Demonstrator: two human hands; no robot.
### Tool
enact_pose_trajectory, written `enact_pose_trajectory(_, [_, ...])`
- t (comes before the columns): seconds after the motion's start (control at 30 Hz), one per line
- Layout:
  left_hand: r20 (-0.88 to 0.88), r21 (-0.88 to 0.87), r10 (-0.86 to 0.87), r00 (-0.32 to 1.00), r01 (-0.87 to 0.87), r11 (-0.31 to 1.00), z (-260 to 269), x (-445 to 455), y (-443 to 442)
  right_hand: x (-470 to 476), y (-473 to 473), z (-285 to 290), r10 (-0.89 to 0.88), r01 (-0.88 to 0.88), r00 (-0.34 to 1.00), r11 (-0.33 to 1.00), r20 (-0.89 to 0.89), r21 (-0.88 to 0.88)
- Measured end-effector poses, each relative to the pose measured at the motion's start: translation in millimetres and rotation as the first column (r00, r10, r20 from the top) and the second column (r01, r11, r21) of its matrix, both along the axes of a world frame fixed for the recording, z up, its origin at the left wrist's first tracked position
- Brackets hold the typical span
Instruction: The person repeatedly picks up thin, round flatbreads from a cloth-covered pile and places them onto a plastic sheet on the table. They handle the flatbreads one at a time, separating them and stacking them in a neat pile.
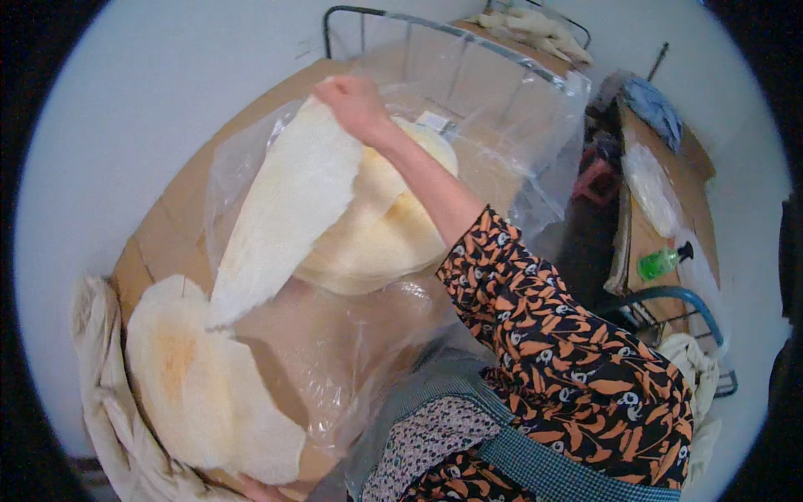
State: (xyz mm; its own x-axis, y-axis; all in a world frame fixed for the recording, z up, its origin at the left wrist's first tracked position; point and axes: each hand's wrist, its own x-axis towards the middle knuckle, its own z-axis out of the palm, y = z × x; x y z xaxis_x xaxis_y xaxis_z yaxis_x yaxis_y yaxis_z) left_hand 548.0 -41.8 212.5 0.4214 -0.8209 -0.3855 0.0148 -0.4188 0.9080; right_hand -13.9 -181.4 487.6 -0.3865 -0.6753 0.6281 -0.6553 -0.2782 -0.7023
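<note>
My right hand [354, 106] is raised and closed on the top end of a thin cream-coloured sheet [288, 201], which hangs down at a slant. Behind and below it lies a pile of similar rounded, yellowish sheets [357, 263] on clear plastic film [332, 339]. At the lower left is another pale sheet [188, 376] with an orange-brown patch. Only part of my left hand [266, 488] shows at the bottom edge, by this sheet's lower rim; its fingers are mostly hidden. The material of the sheets cannot be told for certain.
Brown board [182, 219] covers the bed-like surface, with a metal rail [439, 28] at its far end. Crumpled cream cloth [113, 389] lies along the left edge. To the right, another board-topped surface holds a bottle of green liquid [659, 263], plastic wrapping [652, 188] and blue cloth [652, 113].
</note>
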Motion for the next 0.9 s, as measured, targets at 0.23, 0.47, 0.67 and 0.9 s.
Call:
enact_pose_trajectory(0.23, [0.101, -0.187, -0.180, 0.978, 0.197, 0.962, 78, -156, -16, -103, 94, -83, -0.260, 0.174, 0.887, 0.954, 0.382, 0.245])
enact_pose_trajectory(0.47, [0.213, -0.408, 0.014, 0.977, 0.076, 0.910, 288, -110, -82, -44, -8, -23, 0.032, -0.039, 0.998, 0.989, 0.051, 0.143])
enact_pose_trajectory(0.67, [0.376, -0.481, -0.197, 0.905, 0.373, 0.794, 369, -94, -156, -103, -35, 50, 0.008, 0.007, 0.974, 0.998, 0.225, -0.066])
enact_pose_trajectory(0.9, [0.697, -0.523, -0.133, 0.705, 0.627, 0.577, 428, -143, -228, -165, 43, -90, -0.326, 0.247, 0.861, 0.939, 0.391, 0.239])
